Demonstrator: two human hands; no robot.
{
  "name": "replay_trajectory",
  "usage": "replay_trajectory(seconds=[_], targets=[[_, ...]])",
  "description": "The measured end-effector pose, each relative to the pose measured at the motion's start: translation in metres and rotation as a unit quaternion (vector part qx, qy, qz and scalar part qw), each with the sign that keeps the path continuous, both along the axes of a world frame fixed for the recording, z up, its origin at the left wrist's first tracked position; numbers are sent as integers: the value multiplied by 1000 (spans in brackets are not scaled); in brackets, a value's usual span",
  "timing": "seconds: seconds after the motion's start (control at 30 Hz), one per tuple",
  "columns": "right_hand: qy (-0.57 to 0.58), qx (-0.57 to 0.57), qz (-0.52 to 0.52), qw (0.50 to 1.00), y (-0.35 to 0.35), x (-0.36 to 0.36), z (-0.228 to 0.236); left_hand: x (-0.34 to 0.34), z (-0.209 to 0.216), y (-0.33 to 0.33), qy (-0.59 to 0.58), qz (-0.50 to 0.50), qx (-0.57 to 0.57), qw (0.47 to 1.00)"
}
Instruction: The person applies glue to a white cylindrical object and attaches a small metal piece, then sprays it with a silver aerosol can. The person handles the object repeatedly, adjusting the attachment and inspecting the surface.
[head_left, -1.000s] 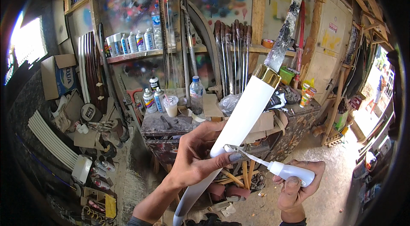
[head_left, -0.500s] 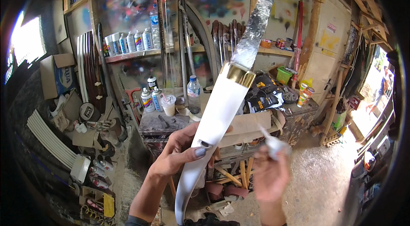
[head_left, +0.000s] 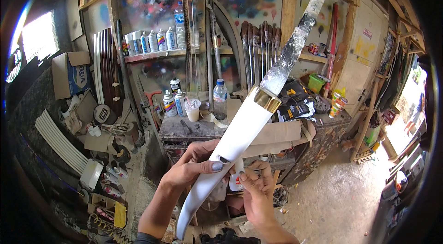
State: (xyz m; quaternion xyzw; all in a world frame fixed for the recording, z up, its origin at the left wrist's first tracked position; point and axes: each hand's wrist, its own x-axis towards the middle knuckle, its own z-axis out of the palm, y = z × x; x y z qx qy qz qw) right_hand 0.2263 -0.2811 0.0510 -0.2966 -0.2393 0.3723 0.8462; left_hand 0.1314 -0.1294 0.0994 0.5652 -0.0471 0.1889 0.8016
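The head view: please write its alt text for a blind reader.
A left hand grips a curved white handle with a gold collar and a long blotchy strip, while the right hand holds a small white bottle close by. Behind are a workbench and spray cans.

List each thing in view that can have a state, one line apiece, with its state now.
White piece: held tilted, gold collar at its upper end
Left hand: closed around this piece
Right hand: gripping the small bottle, which is partly hidden; cap cannot be told
Water bottle: upright, blue cap on
Cup: upright, straw in
Bench cans: upright
Shelf cans: upright
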Motion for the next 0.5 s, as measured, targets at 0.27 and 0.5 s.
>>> replay_trajectory(seconds=[0.27, 0.5], targets=[[-401, -119, -82, 904, -19, 43, 8, -29, -11, -11, 72, -63, -30, 995], [-613, -151, 55, 773, -25, 82, 27, -36, -33, -32, 78, -126, 29, 989]])
